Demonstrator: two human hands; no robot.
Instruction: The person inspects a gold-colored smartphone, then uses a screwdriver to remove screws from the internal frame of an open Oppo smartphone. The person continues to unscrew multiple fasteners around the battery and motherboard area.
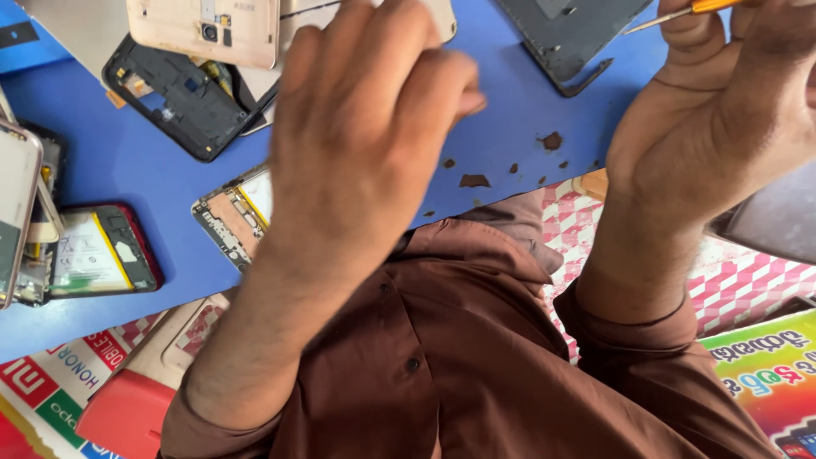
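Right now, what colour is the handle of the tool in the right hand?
Orange-yellow handle on the screwdriver, held in the right hand; seen in the head view, top edge.

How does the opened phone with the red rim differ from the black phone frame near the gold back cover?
The red-rimmed opened phone holds a pale battery with a yellow edge; the black phone frame shows bare dark compartments. The red-rimmed one lies clear; the black one is partly under the gold cover. Both lie on the blue mat.
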